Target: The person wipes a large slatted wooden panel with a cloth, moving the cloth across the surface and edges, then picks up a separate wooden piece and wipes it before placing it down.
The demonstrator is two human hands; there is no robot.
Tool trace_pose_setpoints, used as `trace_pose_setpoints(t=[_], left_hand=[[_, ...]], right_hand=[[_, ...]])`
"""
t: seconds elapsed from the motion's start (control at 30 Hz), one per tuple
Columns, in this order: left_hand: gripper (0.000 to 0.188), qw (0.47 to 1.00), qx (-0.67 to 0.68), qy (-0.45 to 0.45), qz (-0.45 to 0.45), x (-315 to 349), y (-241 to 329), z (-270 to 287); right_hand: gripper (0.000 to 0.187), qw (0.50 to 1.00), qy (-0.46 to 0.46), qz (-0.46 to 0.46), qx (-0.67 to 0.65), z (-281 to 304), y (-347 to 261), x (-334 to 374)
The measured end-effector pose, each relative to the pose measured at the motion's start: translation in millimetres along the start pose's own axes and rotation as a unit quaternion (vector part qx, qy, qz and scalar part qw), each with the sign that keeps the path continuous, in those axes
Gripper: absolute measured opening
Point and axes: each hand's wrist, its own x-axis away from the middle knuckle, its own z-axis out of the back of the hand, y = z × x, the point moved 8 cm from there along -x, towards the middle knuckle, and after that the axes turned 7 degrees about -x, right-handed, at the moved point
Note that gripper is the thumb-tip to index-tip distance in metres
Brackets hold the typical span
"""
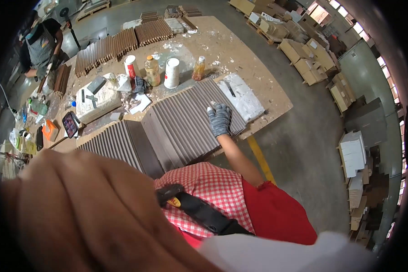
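My right hand (220,119), in a grey knit glove with pale fingertips, lies with its fingers apart on a row of grey-brown strips (186,120). These long strips sit side by side across the near part of the table. To their left, past wider flat boards (143,145), a second group of similar strips (112,144) continues. My left hand is not in view. A large bare hand (90,208), blurred and very close, covers the lower left; the white sleeve (281,254) beside it differs from my red one, so it appears to be another person's.
White cups (172,73) and bottles (198,69) stand behind the strips. A white block (242,96) lies right of them, a wrapped bundle (97,102) and phone (71,123) left. Brown strips (106,50) line the far side. A co-worker (43,45) stands far left; cardboard boxes (303,59) line the right.
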Motion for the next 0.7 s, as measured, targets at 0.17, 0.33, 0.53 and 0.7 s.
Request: trace_pose_setpoints(t=[0.17, 0.33, 0.53, 0.7], left_hand=[[0.014, 0.972, 0.173, -0.106, 0.123, -3.3, -21.1, -14.9], [0.015, 0.975, 0.181, -0.050, 0.119, 19.9, -17.6, -19.9], [0.015, 0.976, 0.169, -0.083, 0.108, 29.3, -5.5, -11.9], [0.016, 0.974, 0.157, -0.139, 0.081, 36.8, -0.4, -4.8]], right_hand=[[0.029, 1.000, 0.004, -0.012, 0.000, 5.4, -3.4, -2.9], [0.030, 0.999, -0.008, -0.037, -0.021, 7.6, -3.7, -4.5], [0.033, 0.999, -0.004, -0.032, -0.011, 9.7, -4.0, -4.6], [0.033, 0.998, -0.012, -0.051, -0.025, 6.8, -1.0, -4.8]])
